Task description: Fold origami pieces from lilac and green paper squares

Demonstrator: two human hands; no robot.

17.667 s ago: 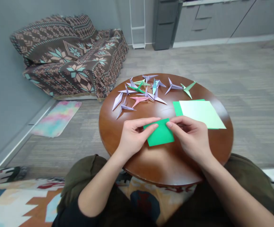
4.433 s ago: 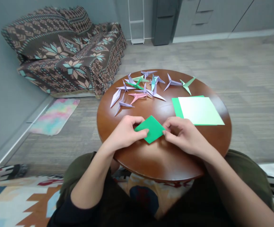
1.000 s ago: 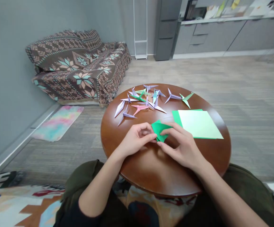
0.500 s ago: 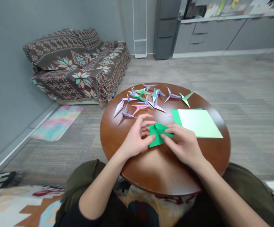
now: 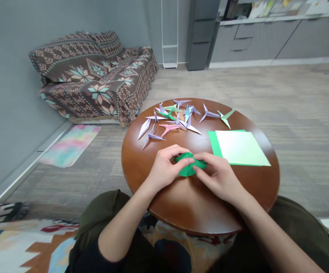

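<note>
Left hand [image 5: 167, 167] and right hand [image 5: 218, 172], fingers curled nearly closed, pinch a partly folded green paper [image 5: 187, 171] near the round bench's [image 5: 198, 214] centre. Most origami cranes [image 5: 170, 128] cluster toward eleven o'clock from it; loose square sheets [image 5: 242, 148] lie toward two.

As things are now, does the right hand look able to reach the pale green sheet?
Probably yes: the right hand is close to the pale green sheet, and nothing visible lies between them. However, it is holding the folded green paper, so it would likely need to release that first.
</note>
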